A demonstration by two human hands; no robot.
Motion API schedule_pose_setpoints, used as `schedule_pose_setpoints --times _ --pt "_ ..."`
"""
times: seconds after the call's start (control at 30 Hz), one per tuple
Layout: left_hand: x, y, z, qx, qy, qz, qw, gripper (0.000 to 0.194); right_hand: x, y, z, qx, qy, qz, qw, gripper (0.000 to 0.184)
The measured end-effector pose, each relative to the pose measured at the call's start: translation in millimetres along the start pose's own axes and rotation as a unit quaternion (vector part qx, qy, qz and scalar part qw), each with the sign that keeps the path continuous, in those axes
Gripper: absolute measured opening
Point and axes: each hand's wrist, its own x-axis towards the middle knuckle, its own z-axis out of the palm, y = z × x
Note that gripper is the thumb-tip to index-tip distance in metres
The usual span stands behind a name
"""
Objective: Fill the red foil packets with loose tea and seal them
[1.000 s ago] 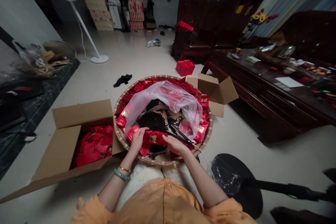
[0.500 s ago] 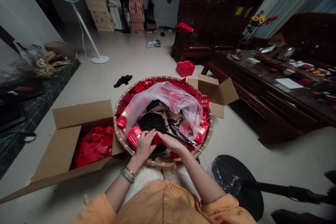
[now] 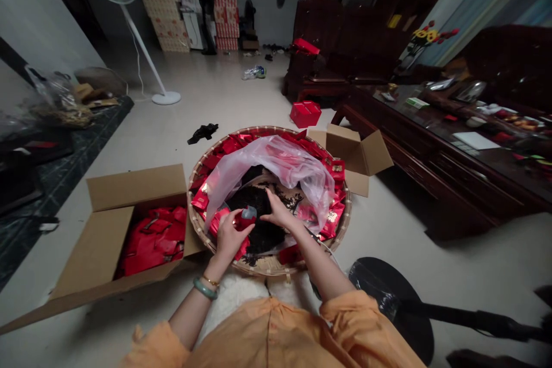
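My left hand (image 3: 232,234) is closed around a small red packet (image 3: 244,222), whose open mouth shows a pale silvery lining. To its right, my right hand (image 3: 279,211) reaches over a heap of dark loose tea leaves (image 3: 264,236), thumb and fingers apart, touching or just above the heap. The leaves lie on a translucent plastic bag (image 3: 276,152) spread inside a round woven bamboo basket (image 3: 194,221). Red foil packets (image 3: 332,215) ring the bag. A black tong-like tool with a white cord is mostly hidden under my right forearm.
An open cardboard box (image 3: 101,241) filled with red packets (image 3: 155,238) stands left of the basket. Another open box (image 3: 360,152) is behind it at right, near a red carton (image 3: 305,114). A black round stand base (image 3: 388,305) lies at right, below a long dark wooden table (image 3: 401,172).
My hands have separated. The left has turned the red packet so its open mouth shows, and the right has moved forward over the tea leaves, its forearm now covering the black tool.
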Motion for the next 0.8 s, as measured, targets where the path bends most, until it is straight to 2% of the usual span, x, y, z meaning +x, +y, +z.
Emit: schedule_pose_setpoints --times 0.07,0.13,0.2,0.27,0.43,0.63,0.7,0.8 --pt "0 -1 0.0 -0.002 0.009 -0.013 1.0 0.045 7 -3 15 -0.079 -0.037 0.026 0.996 0.12" --pt "0 -3 0.0 -0.005 0.016 -0.017 1.0 0.045 8 -8 30 -0.152 -0.046 0.05 0.986 0.126" --pt "1 -5 -0.1 -0.006 0.026 -0.02 0.999 0.046 6 -13 40 -0.205 -0.043 0.055 0.976 0.122" --pt "1 -6 -0.1 -0.005 0.036 -0.017 0.999 0.048 2 -16 47 -0.226 -0.037 0.049 0.972 0.11" --pt "0 -9 -0.4 0.032 0.055 0.019 0.998 0.055 -2 -12 49 -0.187 -0.021 0.016 0.982 0.08" --pt "-3 -12 -3.7 0.082 0.052 0.12 0.988 0.051 3 -4 43 -0.085 0.011 0.008 0.996 0.051" --pt "-2 -12 -4.6 0.092 0.042 0.143 0.985 0.046 4 -2 43 -0.059 0.014 0.008 0.998 0.048" --pt "-2 -12 -4.6 0.1 0.046 0.16 0.981 0.042 4 -1 45 -0.05 -0.002 -0.008 0.999 0.06"
